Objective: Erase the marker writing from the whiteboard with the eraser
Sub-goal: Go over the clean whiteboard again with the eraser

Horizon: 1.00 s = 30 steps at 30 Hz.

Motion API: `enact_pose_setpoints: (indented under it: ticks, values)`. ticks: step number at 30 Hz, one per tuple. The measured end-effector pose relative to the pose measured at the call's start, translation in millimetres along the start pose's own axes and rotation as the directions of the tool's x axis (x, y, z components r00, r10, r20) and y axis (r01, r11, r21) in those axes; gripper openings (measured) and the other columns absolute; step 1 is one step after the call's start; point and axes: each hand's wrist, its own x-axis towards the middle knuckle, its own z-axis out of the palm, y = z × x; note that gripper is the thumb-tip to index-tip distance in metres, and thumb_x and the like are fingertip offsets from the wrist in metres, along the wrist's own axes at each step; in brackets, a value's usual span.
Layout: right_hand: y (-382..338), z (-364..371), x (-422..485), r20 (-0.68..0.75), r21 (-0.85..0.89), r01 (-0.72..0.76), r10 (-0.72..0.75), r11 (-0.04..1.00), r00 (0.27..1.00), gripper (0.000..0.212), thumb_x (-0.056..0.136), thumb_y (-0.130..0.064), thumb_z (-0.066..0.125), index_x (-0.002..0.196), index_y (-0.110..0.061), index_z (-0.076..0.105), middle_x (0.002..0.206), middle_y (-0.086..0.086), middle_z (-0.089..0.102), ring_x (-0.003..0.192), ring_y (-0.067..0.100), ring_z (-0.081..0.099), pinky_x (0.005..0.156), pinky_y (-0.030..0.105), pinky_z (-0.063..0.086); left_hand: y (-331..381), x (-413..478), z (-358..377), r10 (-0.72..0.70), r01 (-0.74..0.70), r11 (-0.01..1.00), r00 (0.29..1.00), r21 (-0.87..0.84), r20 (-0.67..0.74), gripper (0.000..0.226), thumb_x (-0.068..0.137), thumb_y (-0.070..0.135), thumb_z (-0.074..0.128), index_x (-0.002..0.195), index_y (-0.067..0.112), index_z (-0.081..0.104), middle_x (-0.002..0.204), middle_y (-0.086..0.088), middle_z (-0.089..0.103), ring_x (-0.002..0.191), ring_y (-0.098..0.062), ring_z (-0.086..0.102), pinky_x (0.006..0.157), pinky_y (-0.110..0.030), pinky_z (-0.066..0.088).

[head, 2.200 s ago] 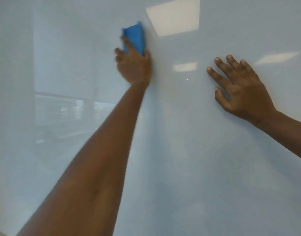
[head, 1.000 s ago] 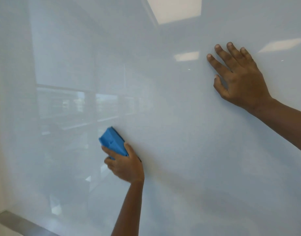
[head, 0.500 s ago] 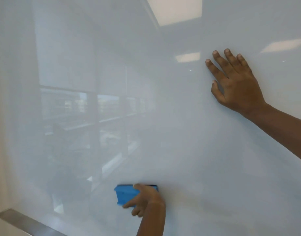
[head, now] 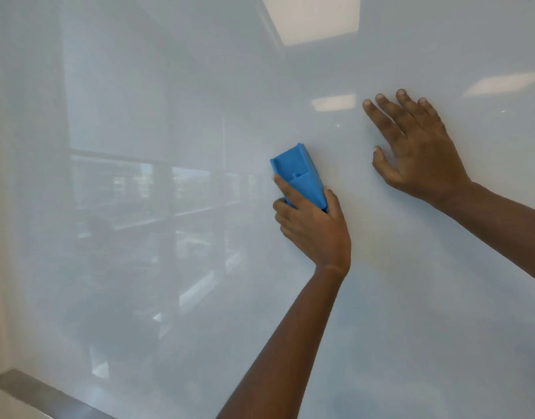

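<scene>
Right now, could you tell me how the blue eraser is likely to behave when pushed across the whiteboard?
Likely stiff: the blue eraser shows straight edges in the left hand. Probably light, held one-handed. Should glide easily on the glossy whiteboard.

Lower end of the eraser [head: 296,173] hidden inside the left hand [head: 313,231] (right forearm [head: 514,234] cut off)

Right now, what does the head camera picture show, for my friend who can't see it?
A left hand grips a blue eraser against a glossy whiteboard near the middle of the picture. The right hand rests flat on the board beside it, fingers spread. No marker writing shows, only reflected windows and ceiling lights.
</scene>
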Motion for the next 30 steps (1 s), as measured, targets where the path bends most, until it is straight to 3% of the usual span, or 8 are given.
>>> enact_pose_setpoints:
  ticks: [3, 7, 14, 16, 18, 21, 25, 30]
  values:
    - [2, -12, 7, 0.039, 0.055, 0.144, -0.146, 0.988, 0.989, 0.067, 0.084, -0.041, 0.038, 0.143, -0.012, 0.027, 0.145, 0.017, 0.038, 0.128, 0.036, 0.041, 0.106, 0.052, 0.029, 6, 16, -8, 0.26, -0.266, 0.962, 0.961, 0.062, 0.09, 0.073, 0.09, 0.038, 0.051, 0.146, 0.015, 0.01, 0.119, -0.015, 0.043, 0.104, -0.026, 0.04, 0.089, -0.032, 0.03]
    - [3, -19, 22, 0.125, -0.005, 0.438, -0.434, 0.899, 0.892, 0.065, 0.083, -0.045, 0.049, 0.14, -0.015, 0.037, 0.145, 0.014, 0.039, 0.132, 0.035, 0.037, 0.102, 0.053, 0.033, 23, 43, -10, 0.539, -0.569, 0.798, 0.822, 0.2, 0.185, 0.071, 0.087, 0.035, 0.054, 0.144, 0.011, 0.02, 0.118, -0.013, 0.048, 0.101, -0.027, 0.043, 0.083, -0.034, 0.031]
    - [4, -26, 47, 0.129, -0.136, 0.486, -0.471, 0.863, 0.873, 0.066, 0.079, -0.02, 0.072, 0.136, -0.004, 0.042, 0.12, 0.024, 0.058, 0.111, 0.04, 0.057, 0.098, 0.056, 0.039, 27, 77, -15, 0.763, -0.792, 0.609, 0.6, 0.041, 0.241, 0.065, 0.087, 0.03, 0.059, 0.134, -0.005, 0.033, 0.128, -0.02, 0.049, 0.116, -0.033, 0.045, 0.1, -0.032, 0.026]
    - [0, -26, 55, 0.122, -0.118, 0.481, -0.468, 0.869, 0.875, 0.063, 0.082, -0.021, 0.07, 0.136, -0.006, 0.042, 0.106, 0.028, 0.06, 0.093, 0.041, 0.06, 0.088, 0.052, 0.047, 24, 83, -16, 0.748, -0.761, 0.648, 0.638, 0.005, 0.181, 0.064, 0.086, 0.025, 0.061, 0.135, -0.005, 0.032, 0.131, -0.021, 0.046, 0.122, -0.033, 0.041, 0.104, -0.03, 0.023]
    - [-3, -27, 63, 0.111, -0.109, 0.436, -0.425, 0.893, 0.898, 0.057, 0.085, -0.025, 0.066, 0.136, -0.011, 0.043, 0.1, 0.031, 0.059, 0.082, 0.042, 0.057, 0.075, 0.048, 0.05, 23, 86, -15, 0.64, -0.638, 0.768, 0.766, -0.043, 0.066, 0.065, 0.086, 0.023, 0.06, 0.137, -0.001, 0.027, 0.139, -0.019, 0.037, 0.131, -0.029, 0.031, 0.11, -0.03, 0.018]
    - [-7, -25, 75, 0.131, -0.167, 0.38, -0.362, 0.91, 0.923, 0.051, 0.09, -0.028, 0.059, 0.137, -0.02, 0.042, 0.108, 0.033, 0.055, 0.088, 0.042, 0.054, 0.075, 0.046, 0.046, 18, 93, -9, 0.468, -0.467, 0.883, 0.884, 0.041, -0.006, 0.069, 0.092, 0.032, 0.049, 0.143, 0.002, 0.013, 0.15, -0.017, 0.019, 0.141, -0.026, 0.012, 0.117, -0.038, 0.009]
    - [2, -23, 91, 0.118, -0.242, 0.186, -0.162, 0.952, 0.98, 0.054, 0.096, -0.036, 0.044, 0.145, -0.031, 0.021, 0.129, 0.027, 0.042, 0.105, 0.038, 0.044, 0.084, 0.047, 0.036, 6, 107, -2, 0.442, -0.451, 0.883, 0.892, 0.13, 0.089, 0.068, 0.096, 0.04, 0.035, 0.145, 0.005, 0.002, 0.155, -0.014, 0.001, 0.143, -0.025, -0.003, 0.115, -0.039, -0.004]
    - [50, -39, 91, -0.147, -0.248, -0.275, 0.244, 0.929, 0.959, 0.056, 0.095, -0.035, 0.041, 0.146, -0.028, 0.019, 0.135, 0.026, 0.037, 0.11, 0.04, 0.041, 0.086, 0.048, 0.033, -4, 115, 1, 0.467, -0.477, 0.866, 0.879, 0.15, 0.097, 0.068, 0.096, 0.039, 0.033, 0.145, 0.006, 0.0, 0.155, -0.014, -0.002, 0.143, -0.024, -0.004, 0.115, -0.04, -0.005]
